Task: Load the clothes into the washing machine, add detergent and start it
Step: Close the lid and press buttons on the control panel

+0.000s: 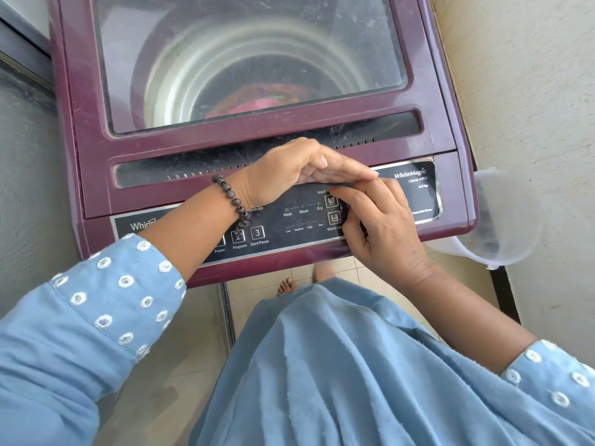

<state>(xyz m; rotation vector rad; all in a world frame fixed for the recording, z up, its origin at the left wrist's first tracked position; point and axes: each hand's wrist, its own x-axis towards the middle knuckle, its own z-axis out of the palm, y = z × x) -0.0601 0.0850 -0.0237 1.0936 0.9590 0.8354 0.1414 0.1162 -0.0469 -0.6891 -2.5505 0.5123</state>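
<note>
A maroon top-loading washing machine (96,130) fills the upper view, its glass lid (244,59) closed. Through the lid I see pink and orange clothes (257,103) low in the steel drum. My left hand (289,172), with a bead bracelet on the wrist, is cupped flat over the black control panel (289,226), fingers together and holding nothing. My right hand (383,230) rests on the panel's right part, its index finger stretched left near the wash option buttons, under the left hand's fingertips. Green lights glow at Wash and Dry.
A clear plastic cup (502,220) sticks out past the machine's right side, by a beige wall (531,91). My blue dress and a bare foot (286,286) are over the tiled floor below. A grey surface lies to the left.
</note>
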